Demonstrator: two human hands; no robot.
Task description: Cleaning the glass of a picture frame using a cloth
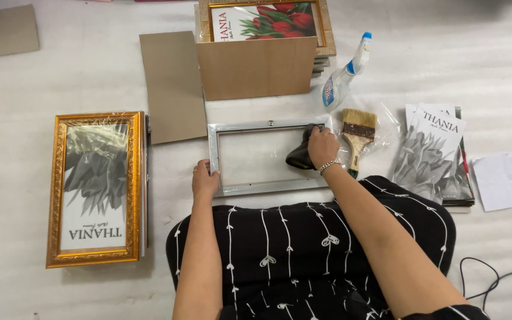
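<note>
We see the right hand (322,147) clenched on a dark wadded cloth (301,155), pressing it onto the glass near the right end of a silver rectangular picture frame (268,126) lying flat on the white padded floor (90,71) before our knees. The left hand (204,181) grips the frame's left rail. We judge the frame stiff, its glass fragile and slippery; hold by the rails. Beside it lie a wooden bristle brush (358,133), a clear spray bottle (344,74) and a gold ornate frame (95,188).
</note>
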